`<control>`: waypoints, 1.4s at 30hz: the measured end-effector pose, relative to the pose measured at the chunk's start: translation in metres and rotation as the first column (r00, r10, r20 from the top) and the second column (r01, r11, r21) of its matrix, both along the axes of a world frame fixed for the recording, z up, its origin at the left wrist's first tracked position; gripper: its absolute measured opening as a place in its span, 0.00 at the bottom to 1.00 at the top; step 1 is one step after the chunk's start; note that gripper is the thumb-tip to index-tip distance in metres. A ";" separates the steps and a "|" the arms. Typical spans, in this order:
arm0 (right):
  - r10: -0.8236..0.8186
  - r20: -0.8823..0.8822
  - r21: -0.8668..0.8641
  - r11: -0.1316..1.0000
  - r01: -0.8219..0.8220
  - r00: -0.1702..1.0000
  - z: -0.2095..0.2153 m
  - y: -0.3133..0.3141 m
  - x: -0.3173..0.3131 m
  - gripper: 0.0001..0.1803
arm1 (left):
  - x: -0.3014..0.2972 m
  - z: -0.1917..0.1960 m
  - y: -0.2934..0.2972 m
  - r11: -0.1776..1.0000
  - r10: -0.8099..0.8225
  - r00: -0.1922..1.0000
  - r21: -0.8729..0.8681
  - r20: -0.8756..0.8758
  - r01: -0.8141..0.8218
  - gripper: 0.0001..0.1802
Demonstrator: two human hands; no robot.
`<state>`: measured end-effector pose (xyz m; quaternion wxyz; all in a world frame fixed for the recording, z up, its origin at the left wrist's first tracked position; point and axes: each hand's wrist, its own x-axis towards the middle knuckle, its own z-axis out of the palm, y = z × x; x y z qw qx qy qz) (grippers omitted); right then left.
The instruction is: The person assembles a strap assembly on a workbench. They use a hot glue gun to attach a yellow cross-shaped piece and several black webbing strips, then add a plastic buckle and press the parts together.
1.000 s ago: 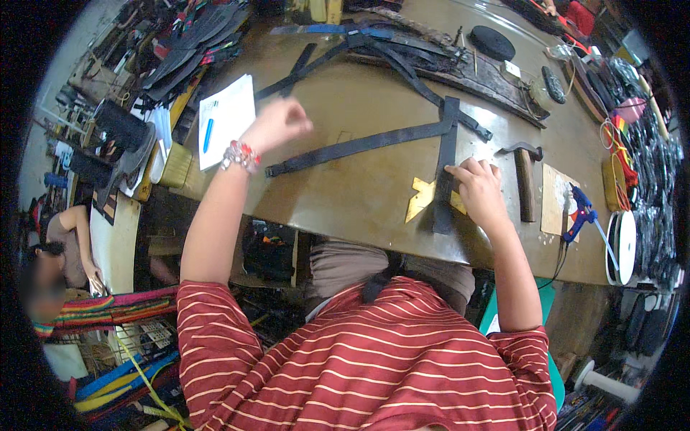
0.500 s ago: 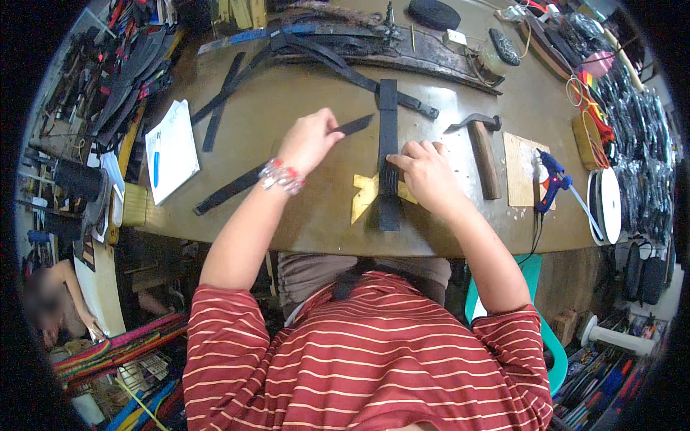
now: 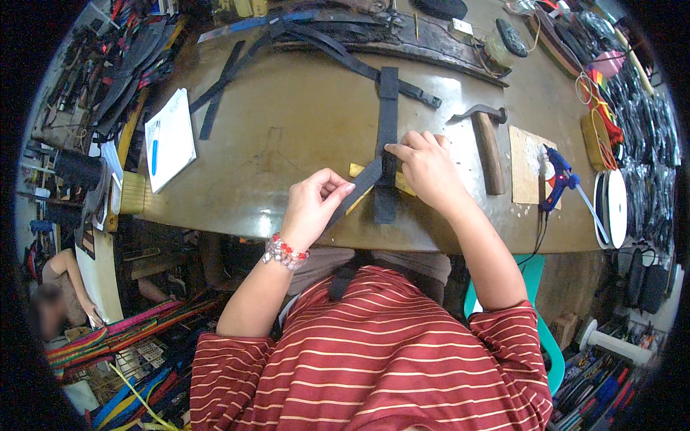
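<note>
A black webbing strap (image 3: 389, 108) runs lengthwise toward me on the table. A second black strap (image 3: 363, 181) slants away from it, down to the left. My left hand (image 3: 314, 205) pinches this slanting strap between thumb and fingers, and its end drops toward the table's near edge. At the spot where the two meet, my right hand (image 3: 428, 169) presses with its index fingertip, the other fingers curled and the thumb hidden. Under the straps lies a yellow flat piece (image 3: 404, 184), mostly covered.
To the right are a hammer (image 3: 490, 154), a cardboard piece (image 3: 528, 161), a blue glue gun (image 3: 559, 176) and a white spool (image 3: 612, 208). A notepad (image 3: 171, 144) with a pen lies left. Buckled black straps (image 3: 327, 52) stretch across the back. Another person (image 3: 68, 287) is at lower left.
My left hand has come down and toward me, bringing the strap from the left of the upright strap onto it at a slant. My right hand stays at nearly the same spot.
</note>
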<state>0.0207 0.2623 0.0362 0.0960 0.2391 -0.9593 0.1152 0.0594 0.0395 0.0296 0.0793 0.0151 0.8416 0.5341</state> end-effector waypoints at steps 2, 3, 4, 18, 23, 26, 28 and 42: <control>0.003 0.006 -0.011 1.000 -0.003 1.000 -0.001 0.000 0.000 0.18 | -0.002 -0.001 0.002 1.000 -0.007 1.000 0.017 -0.006 0.007 0.08; -0.002 0.009 -0.007 1.000 0.002 1.000 -0.001 0.001 0.000 0.18 | -0.003 -0.001 0.003 1.000 -0.006 1.000 0.012 0.019 0.006 0.08; -0.006 0.011 -0.003 1.000 0.006 1.000 -0.001 0.001 -0.001 0.18 | -0.004 0.000 0.003 1.000 -0.017 1.000 -0.004 -0.009 0.017 0.08; -0.016 0.008 -0.026 1.000 0.017 1.000 0.001 -0.002 0.000 0.16 | -0.009 -0.001 0.009 0.988 -0.035 0.999 -0.149 0.007 0.036 0.10; -0.036 0.017 -0.082 0.996 0.037 0.999 0.003 -0.008 0.000 0.11 | -0.009 0.001 0.011 0.970 -0.044 0.999 -0.241 -0.032 0.035 0.11; -0.057 0.010 -0.047 0.997 0.058 0.998 0.003 -0.012 0.000 0.13 | -0.009 0.003 0.013 0.966 -0.044 0.998 -0.256 -0.048 0.030 0.11; -0.083 -0.035 -0.012 0.997 0.083 0.996 0.002 -0.015 0.000 0.13 | -0.008 0.004 0.015 0.961 -0.052 0.997 -0.276 -0.060 0.033 0.11; -0.136 -0.046 0.046 0.989 0.138 0.990 0.002 -0.018 -0.001 0.13 | -0.022 -0.005 0.011 0.676 -0.683 0.520 -0.714 -0.514 0.181 0.17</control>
